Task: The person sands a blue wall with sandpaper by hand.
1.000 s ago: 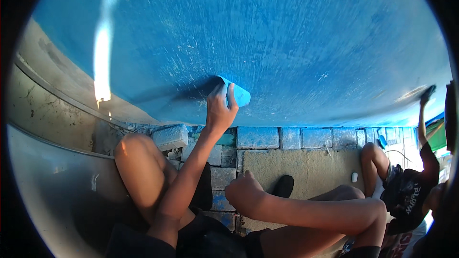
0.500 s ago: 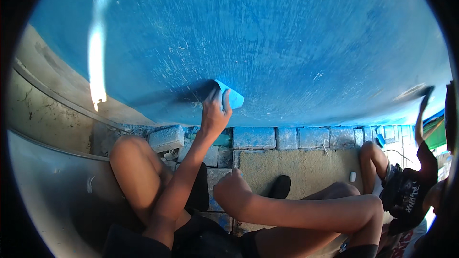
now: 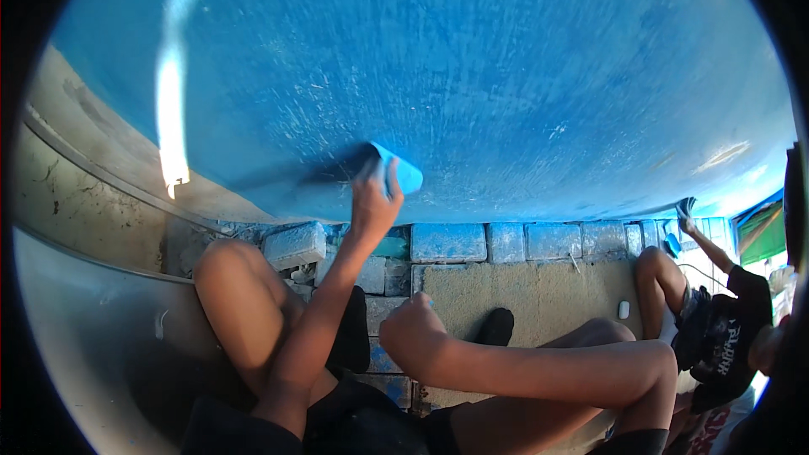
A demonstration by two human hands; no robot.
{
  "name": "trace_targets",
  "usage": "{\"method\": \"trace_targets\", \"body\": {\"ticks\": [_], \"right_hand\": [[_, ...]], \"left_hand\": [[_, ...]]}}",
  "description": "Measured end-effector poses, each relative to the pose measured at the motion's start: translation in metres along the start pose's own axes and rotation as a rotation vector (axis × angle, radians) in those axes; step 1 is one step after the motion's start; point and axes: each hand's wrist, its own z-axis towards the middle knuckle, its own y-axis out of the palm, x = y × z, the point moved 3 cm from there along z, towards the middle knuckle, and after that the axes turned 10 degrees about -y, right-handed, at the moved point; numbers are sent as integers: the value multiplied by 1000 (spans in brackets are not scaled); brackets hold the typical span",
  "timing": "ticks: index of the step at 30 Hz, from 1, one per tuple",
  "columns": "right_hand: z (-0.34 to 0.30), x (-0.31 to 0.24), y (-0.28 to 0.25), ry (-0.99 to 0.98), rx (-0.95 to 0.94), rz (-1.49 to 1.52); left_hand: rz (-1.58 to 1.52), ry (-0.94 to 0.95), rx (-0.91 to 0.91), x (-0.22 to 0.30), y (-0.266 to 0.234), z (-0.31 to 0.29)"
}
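Blue sheet [image 3: 408,173] is being clamped by left hand [image 3: 372,204] near lower edge of surface [image 3: 472,50], seemingly for contact; right hand [image 3: 411,333] is being held lower, grip unclear.

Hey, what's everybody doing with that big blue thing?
Somebody's left grip has a light-blue sheet, held up against the low part of the big, scratched blue surface. Their right grip is down near the tan mat, seen mostly from the back, so I can't tell if it's holding anything. Over on the right, another person reaches out with something dark low by the same surface.
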Motion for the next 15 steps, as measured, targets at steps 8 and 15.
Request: {"method": "trace_targets", "body": {"ticks": [8,15], "right_hand": [[6,2,17,39,-46,1],[22,-9,12,-83,42,-21]], "left_hand": [[173,-86,-119,-20,20,-4],[111,14,51,-36,-35,-14]]}}
